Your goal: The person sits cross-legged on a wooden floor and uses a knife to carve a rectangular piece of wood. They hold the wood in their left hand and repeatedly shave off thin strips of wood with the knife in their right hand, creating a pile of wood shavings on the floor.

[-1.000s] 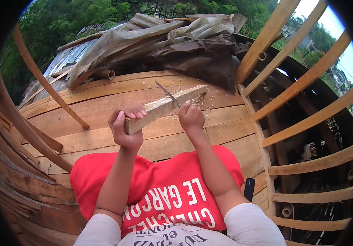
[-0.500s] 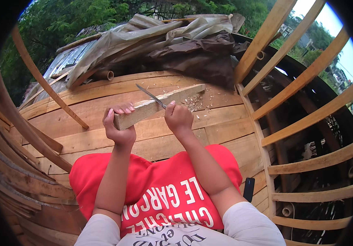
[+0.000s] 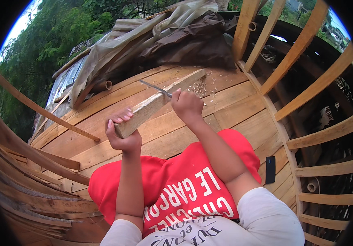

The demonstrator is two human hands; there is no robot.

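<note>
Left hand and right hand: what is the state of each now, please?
Left hand: closed, holding the near end of a squared wooden bar.
Right hand: closed, holding a knife.

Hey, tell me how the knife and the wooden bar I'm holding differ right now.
The knife has a thin, dark grey blade, while the wooden bar is thick, squared and pale tan. The knife points to the upper left, crossing the bar, which slants to the upper right. Your right hand holds the knife; your left hand grips the bar's near end. Both are longer than they are wide.
</note>
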